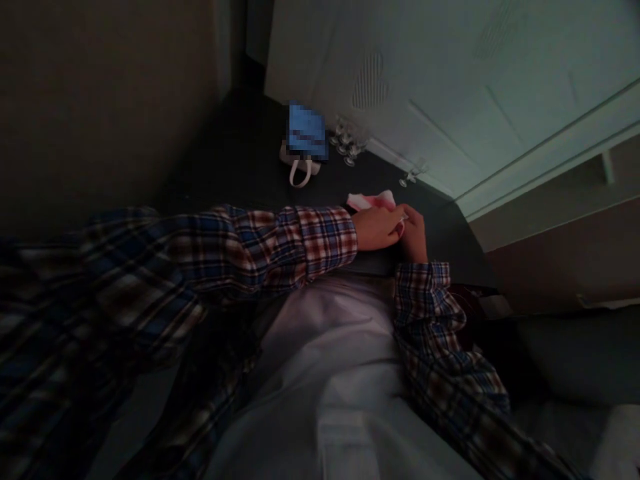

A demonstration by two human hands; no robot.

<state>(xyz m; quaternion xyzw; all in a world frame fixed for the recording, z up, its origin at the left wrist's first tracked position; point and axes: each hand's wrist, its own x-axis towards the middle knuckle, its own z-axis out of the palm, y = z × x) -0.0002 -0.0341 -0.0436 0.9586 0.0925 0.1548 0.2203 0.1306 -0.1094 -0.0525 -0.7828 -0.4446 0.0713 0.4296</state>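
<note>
Over the dark table my left hand (376, 229) and my right hand (415, 233) meet, fingers closed and touching. A pink-and-white cloth (373, 201) shows behind my left hand, and a bit of pink shows between the hands, so my left hand is closed on the cloth. My right hand is bent at the wrist, its fingers curled round something mostly hidden; only a small pale glint shows there. Beyond the hands, close to the white panel, stand small clear stemmed glasses (411, 175), with a cluster of several glasses (349, 141) farther left.
A white cup-like thing with a looped handle (301, 173) stands on the dark table (240, 167), beside a pixelated blue item (307, 131). The white panel with heart shapes (380, 40) borders the table's far side. A brown wall (110, 87) rises at left. The scene is dim.
</note>
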